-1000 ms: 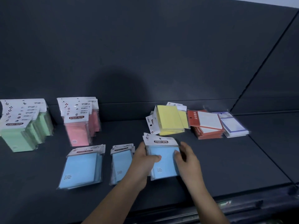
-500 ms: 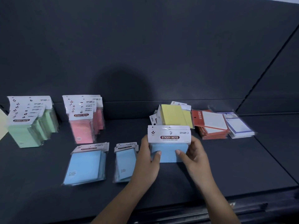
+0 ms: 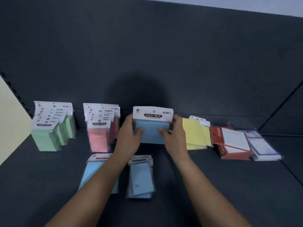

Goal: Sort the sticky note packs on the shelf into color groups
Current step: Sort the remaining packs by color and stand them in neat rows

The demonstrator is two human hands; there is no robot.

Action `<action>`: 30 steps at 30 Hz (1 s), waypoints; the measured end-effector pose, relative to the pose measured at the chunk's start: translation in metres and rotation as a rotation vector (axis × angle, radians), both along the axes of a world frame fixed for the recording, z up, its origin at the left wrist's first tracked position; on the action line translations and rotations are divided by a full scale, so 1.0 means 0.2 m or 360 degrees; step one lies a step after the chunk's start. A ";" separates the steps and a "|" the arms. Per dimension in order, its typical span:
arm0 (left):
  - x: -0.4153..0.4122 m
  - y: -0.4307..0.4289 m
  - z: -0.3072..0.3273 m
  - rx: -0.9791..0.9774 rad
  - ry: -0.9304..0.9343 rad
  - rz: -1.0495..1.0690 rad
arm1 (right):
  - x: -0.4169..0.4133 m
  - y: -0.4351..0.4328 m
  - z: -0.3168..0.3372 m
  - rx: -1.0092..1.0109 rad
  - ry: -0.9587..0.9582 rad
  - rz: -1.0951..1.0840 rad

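While the left hand (image 3: 129, 136) and right hand (image 3: 173, 136) grip it, the blue pack (image 3: 152, 133) is held upright near the shelf's (image 3: 213, 185) back edge.
Each hand curls round one side (thumbs on the front), between the pink packs (image 3: 98, 138) and the yellow packs (image 3: 193, 135).

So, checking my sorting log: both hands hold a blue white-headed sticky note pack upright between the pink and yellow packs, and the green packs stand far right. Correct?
One slip: the head view shows the green packs standing far left. The left hand and right hand do hold the blue sticky note pack upright between the pink packs and yellow packs.
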State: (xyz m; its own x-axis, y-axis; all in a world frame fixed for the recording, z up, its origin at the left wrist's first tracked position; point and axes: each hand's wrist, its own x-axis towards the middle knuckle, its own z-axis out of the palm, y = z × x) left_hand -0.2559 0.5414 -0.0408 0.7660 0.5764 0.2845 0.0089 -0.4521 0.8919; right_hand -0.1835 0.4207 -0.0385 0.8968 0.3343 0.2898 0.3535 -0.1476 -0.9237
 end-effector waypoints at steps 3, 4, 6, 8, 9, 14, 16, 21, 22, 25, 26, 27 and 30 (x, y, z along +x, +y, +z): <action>0.07 0.07 -0.07 0.0046 0.0141 0.0113 | 0.04 0.13 -0.07 -0.0108 0.0009 -0.0002; 0.08 0.09 -0.09 0.0018 0.0177 0.0128 | 0.04 0.15 -0.10 -0.0126 0.0038 0.0009; 0.11 0.10 -0.13 -0.0023 0.0212 0.0127 | 0.05 0.19 -0.15 -0.0137 0.0063 -0.0005; 0.13 0.10 -0.16 -0.0044 0.0215 0.0152 | 0.06 0.21 -0.19 -0.0119 0.0043 -0.0045; 0.13 0.09 -0.17 -0.0066 0.0219 0.0171 | 0.06 0.21 -0.21 -0.0116 0.0047 -0.0058; 0.15 0.06 -0.24 -0.0007 0.0266 0.0284 | 0.05 0.19 -0.29 -0.0202 0.0025 -0.0040; 0.15 0.06 -0.24 0.0001 0.0278 0.0288 | 0.05 0.19 -0.30 -0.0211 -0.0005 -0.0060; 0.16 0.06 -0.23 -0.0002 0.0305 0.0286 | 0.05 0.19 -0.29 -0.0200 0.0019 -0.0110; 0.15 0.06 -0.23 -0.0008 0.0314 0.0287 | 0.04 0.18 -0.29 -0.0190 0.0026 -0.0128; 0.13 0.07 -0.21 -0.0041 0.0356 0.0288 | 0.03 0.17 -0.28 -0.0166 0.0029 -0.0129; 0.12 0.07 -0.20 -0.0037 0.0362 0.0280 | 0.02 0.17 -0.28 -0.0172 0.0020 -0.0119; 0.11 0.08 -0.19 -0.0025 0.0360 0.0264 | 0.01 0.17 -0.28 -0.0181 0.0011 -0.0110; 0.06 0.08 -0.17 0.0034 0.0351 0.0205 | -0.03 0.16 -0.27 -0.0222 0.0000 -0.0085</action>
State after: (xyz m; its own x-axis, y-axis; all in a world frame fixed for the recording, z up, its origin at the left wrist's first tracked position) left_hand -0.2439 0.5578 -0.0742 0.7315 0.6690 0.1317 0.2610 -0.4531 0.8524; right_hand -0.1904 0.4520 -0.0934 0.9145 0.3229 0.2437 0.3415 -0.2931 -0.8930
